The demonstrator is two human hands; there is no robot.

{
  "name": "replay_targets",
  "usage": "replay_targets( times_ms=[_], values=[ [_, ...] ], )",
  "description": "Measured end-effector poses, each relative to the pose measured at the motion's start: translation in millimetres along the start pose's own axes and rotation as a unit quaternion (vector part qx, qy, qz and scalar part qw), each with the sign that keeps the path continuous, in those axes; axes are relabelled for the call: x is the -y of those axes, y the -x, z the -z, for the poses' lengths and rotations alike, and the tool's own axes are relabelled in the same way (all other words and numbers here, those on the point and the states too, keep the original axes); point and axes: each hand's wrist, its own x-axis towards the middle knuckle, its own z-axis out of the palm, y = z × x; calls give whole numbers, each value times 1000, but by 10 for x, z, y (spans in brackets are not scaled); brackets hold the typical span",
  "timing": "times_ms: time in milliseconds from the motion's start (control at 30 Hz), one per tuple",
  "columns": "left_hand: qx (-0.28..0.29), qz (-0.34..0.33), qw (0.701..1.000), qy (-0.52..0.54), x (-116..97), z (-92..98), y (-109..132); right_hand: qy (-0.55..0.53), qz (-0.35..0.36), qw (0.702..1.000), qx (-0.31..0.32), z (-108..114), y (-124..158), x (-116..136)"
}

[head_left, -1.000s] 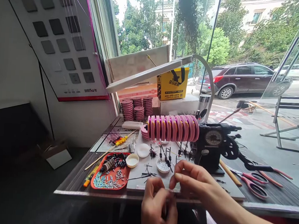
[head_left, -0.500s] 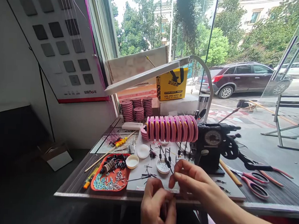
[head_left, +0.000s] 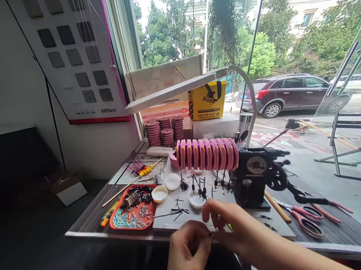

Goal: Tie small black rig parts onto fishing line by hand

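My left hand [head_left: 188,248] is closed in a pinch at the table's front edge, thumb and forefinger together. A tiny dark bit shows at its fingertips, too small to name. My right hand [head_left: 227,220] comes in from the right with bent fingers closed just above and beside the left fingertips; what it grips is hidden. Just beyond the right fingers stands a small white dish [head_left: 196,201] of whitish bits. Thin black pieces [head_left: 178,211] lie on the pale board [head_left: 166,223] left of the hands. Several black stoppers on thin stems [head_left: 202,191] stand behind the dish.
A red tray [head_left: 133,227] holds beads and small tubes at left. Pink ring spools [head_left: 206,154] sit on the shaft of a black winding machine [head_left: 253,187]. Scissors [head_left: 307,222] lie at right. A white lamp [head_left: 177,88] arches over the table; stacked pink spools [head_left: 153,133] stand behind.
My right hand has come down from beside the white dish to the left fingertips, and its fingers are more curled. My left hand has turned slightly, staying pinched.
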Motion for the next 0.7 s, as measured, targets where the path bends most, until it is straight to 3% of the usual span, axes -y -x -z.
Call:
replay_targets(
  times_ms=[67, 133, 433, 700],
  values=[
    [17, 74, 996, 38, -37, -5, -16, 52, 8, 998, 30, 12, -18, -1],
    [20, 100, 994, 44, -79, -13, -29, 62, 7, 997, 39, 19, -43, 0],
    [24, 134, 988, 77, -184, -31, -46, 90, 2, 994, 62, 75, -31, 98],
    [21, 121, 992, 42, -121, -26, -45, 101, 37, 992, 58, 30, -79, -24]
  ],
)
